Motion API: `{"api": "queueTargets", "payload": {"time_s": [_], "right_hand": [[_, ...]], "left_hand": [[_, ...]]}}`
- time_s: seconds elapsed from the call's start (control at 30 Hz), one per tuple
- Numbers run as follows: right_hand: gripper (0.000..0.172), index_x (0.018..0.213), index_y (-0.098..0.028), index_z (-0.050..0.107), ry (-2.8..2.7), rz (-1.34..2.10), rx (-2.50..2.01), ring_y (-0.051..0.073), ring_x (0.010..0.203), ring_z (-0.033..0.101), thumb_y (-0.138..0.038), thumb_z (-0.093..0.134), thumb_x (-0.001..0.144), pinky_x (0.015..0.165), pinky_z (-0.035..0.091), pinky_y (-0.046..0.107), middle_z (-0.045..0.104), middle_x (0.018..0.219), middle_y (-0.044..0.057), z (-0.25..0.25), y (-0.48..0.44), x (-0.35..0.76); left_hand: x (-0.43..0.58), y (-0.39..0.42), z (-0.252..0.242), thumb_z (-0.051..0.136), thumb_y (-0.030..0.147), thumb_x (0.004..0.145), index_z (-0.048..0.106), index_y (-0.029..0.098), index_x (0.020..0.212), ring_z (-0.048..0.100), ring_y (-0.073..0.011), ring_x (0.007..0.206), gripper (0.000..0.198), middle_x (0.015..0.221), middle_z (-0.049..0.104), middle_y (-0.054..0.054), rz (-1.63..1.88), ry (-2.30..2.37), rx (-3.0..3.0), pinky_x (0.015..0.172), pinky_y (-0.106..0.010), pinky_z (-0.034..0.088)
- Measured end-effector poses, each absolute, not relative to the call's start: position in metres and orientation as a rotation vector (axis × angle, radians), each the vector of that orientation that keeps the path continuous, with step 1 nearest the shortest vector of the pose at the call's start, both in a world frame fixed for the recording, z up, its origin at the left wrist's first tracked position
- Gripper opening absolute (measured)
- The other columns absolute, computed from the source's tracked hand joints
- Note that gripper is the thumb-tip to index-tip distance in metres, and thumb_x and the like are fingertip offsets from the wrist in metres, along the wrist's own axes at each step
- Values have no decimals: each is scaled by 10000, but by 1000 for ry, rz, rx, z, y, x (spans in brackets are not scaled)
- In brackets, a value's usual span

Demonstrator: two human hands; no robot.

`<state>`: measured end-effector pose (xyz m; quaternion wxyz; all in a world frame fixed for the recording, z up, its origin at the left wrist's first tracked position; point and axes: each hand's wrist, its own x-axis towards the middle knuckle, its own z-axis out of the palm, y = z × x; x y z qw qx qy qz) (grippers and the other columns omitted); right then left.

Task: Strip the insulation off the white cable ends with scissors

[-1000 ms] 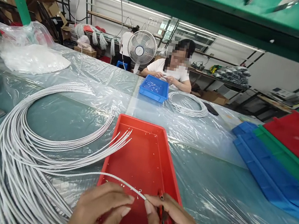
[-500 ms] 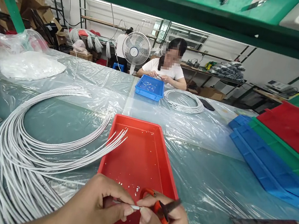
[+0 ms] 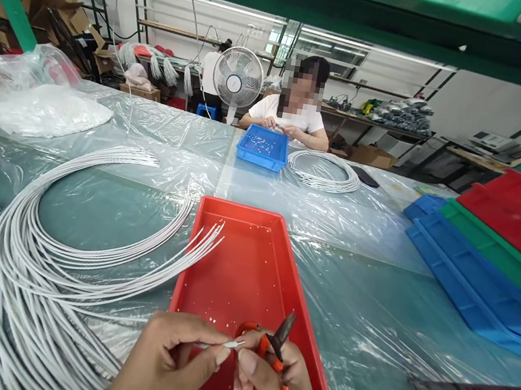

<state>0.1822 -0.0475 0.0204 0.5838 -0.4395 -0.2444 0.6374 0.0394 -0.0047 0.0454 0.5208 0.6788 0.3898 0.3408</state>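
Head view: a white cable (image 3: 232,345) is pinched near its tip by the thumb and forefinger of the left hand (image 3: 169,353), over the near part of a red plastic tray (image 3: 247,273). Orange-handled cutters (image 3: 278,343) are gripped in the right hand (image 3: 273,383), blades upward; whether the tip is touched by its fingers cannot be told. Cable ends from a coiled bundle (image 3: 22,275) are laid over the tray's rim.

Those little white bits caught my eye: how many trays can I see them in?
2: the red tray in the foreground and the blue tray in front of the person opposite. The stacked trays at right may hide more; I can't see into them clearly.
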Motion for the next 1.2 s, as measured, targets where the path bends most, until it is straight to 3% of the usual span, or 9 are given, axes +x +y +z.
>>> {"api": "queueTargets", "payload": {"time_s": [0.23, 0.33, 0.53, 0.73, 0.9, 0.97, 1.07, 1.2], "right_hand": [[116, 678, -176, 697, -570, 1472, -1012, 61, 431, 512, -279, 744, 652, 478, 449, 172, 587, 474, -41, 16, -44, 182], [193, 595, -162, 659, -678, 1412, -1045, 71, 437, 511, -316, 689, 706, 477, 434, 180, 575, 481, -27, 15, -43, 182], [141, 674, -191, 700, -735, 1044, -1345, 90, 465, 477, -309, 729, 603, 476, 391, 188, 541, 502, -35, 29, -47, 177], [147, 532, -168, 612, -899, 960, -1455, 86, 487, 370, -263, 685, 618, 477, 306, 200, 467, 494, -42, 34, -50, 178], [168, 539, -170, 552, -878, 879, -1508, 89, 495, 344, -261, 663, 628, 475, 288, 206, 427, 506, -54, 27, -52, 185], [167, 549, -172, 551, -869, 868, -1516, 86, 488, 338, -264, 659, 637, 461, 281, 202, 423, 509, -57, 26, -52, 188], [154, 554, -171, 561, -934, 875, -1487, 84, 480, 352, -249, 660, 643, 447, 295, 193, 444, 510, -54, 23, -52, 191], [117, 582, -183, 580, -985, 778, -1450, 91, 479, 420, -222, 625, 683, 462, 351, 194, 491, 515, -48, 17, -54, 189]], "left_hand": [[40, -4, 44, 573, 161, 764, 756, 188, 755, 423, -100, 424, 185, 558, 683, -26, 848, 930, 1627, 400, -190, 275], [42, -4, 42, 573, 179, 770, 746, 171, 712, 413, -90, 401, 183, 515, 658, -15, 863, 944, 1606, 388, -183, 274], [41, -4, 39, 568, 134, 772, 732, 180, 758, 537, -111, 471, 171, 599, 700, -19, 938, 932, 1719, 436, -175, 362], [39, -7, 30, 549, 116, 788, 714, 173, 848, 594, -129, 507, 185, 611, 687, -33, 962, 878, 1930, 501, -195, 436], [39, -10, 23, 563, 93, 777, 667, 155, 963, 641, -179, 785, 222, 890, 698, -95, 1145, 876, 1902, 689, -218, 486], [41, -12, 22, 568, 144, 786, 686, 140, 845, 629, -172, 695, 132, 762, 690, -80, 1056, 912, 1837, 631, -217, 476], [46, -11, 21, 553, 291, 813, 671, 119, 641, 553, -124, 493, 270, 551, 620, -38, 745, 937, 1477, 489, -203, 430], [54, -8, 20, 605, 362, 772, 680, 104, 667, 528, -84, 447, 289, 609, 644, -40, 668, 845, 957, 468, -186, 417]]}}
